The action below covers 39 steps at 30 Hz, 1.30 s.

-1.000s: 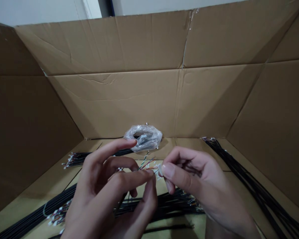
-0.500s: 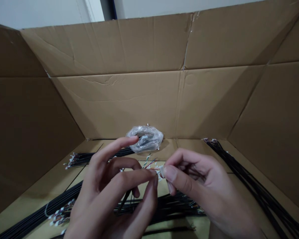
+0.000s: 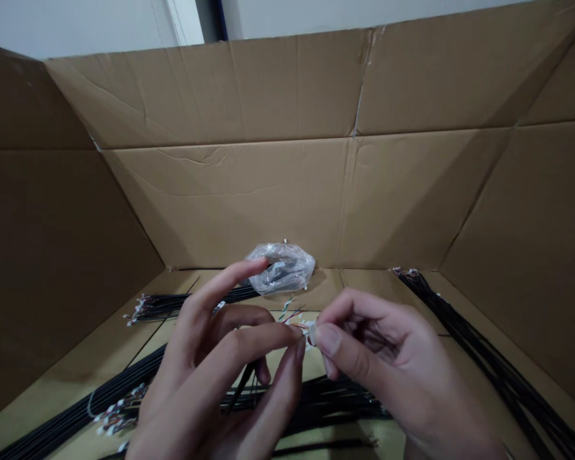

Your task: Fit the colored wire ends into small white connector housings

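Both of my hands are raised over the floor of a large cardboard box (image 3: 268,191). My right hand (image 3: 388,377) pinches a small white connector (image 3: 311,332) between thumb and forefinger. My left hand (image 3: 220,370) pinches the thin coloured wires (image 3: 292,316) that lead to that connector; its forefinger sticks out straight. The fingertips of the two hands almost touch at the connector. A black cable (image 3: 242,386) hangs down from behind my left fingers.
Bundles of black cables with white connectors lie on the box floor: one at the left (image 3: 76,415), one further back (image 3: 158,305), one under my hands (image 3: 335,396), one along the right wall (image 3: 498,370). A crumpled clear plastic bag (image 3: 282,267) sits at the back wall.
Both hands have stayed together at the connector, with only a slight drift in the picture. The grip looks the same.
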Each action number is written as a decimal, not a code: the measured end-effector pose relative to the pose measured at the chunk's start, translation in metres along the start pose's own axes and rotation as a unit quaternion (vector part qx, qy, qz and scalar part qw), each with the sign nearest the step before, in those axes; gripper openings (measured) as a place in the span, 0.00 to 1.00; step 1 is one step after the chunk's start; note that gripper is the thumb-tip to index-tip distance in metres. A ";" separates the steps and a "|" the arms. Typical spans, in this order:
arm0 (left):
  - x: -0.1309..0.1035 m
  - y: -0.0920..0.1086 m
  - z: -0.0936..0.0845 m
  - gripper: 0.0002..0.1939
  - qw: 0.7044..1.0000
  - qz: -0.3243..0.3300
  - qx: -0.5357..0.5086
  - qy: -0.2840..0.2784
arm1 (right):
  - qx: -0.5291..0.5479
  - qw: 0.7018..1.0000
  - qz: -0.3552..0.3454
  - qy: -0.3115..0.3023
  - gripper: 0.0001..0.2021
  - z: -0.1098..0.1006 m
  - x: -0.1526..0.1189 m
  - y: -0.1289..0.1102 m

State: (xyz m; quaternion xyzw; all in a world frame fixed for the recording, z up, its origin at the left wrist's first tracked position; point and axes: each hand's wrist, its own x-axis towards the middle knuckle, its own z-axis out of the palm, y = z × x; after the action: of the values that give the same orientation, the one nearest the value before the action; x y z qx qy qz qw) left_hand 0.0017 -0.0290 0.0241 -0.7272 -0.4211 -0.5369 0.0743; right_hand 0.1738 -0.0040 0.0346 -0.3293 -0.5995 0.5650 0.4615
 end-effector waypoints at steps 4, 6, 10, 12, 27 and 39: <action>-0.001 0.002 0.000 0.11 1.000 -0.008 0.002 0.011 | 0.023 1.000 0.002 -0.008 0.12 0.002 0.000 0.001; -0.002 0.003 0.000 0.10 1.000 -0.007 0.007 0.022 | 0.034 0.999 0.001 -0.008 0.13 0.004 0.001 0.001; -0.002 0.005 0.001 0.11 0.998 -0.045 -0.015 0.034 | 0.047 0.999 -0.005 -0.002 0.12 0.007 0.004 0.000; -0.002 0.004 0.001 0.10 0.997 -0.060 -0.028 0.035 | 0.058 0.998 -0.011 0.000 0.13 0.008 0.005 0.001; 0.000 0.006 -0.001 0.13 0.988 -0.103 -0.109 0.023 | 0.092 0.993 -0.055 0.045 0.11 0.002 0.012 0.009; 0.003 -0.012 -0.004 0.15 0.986 -0.076 -0.149 -0.001 | 0.063 0.995 -0.065 0.053 0.10 -0.001 0.013 0.008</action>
State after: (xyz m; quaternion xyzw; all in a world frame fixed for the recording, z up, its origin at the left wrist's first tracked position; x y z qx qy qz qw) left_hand -0.0091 -0.0227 0.0240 -0.6967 -0.3909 -0.5967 -0.0763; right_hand 0.1691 0.0091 0.0289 -0.2894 -0.5574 0.5527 0.5478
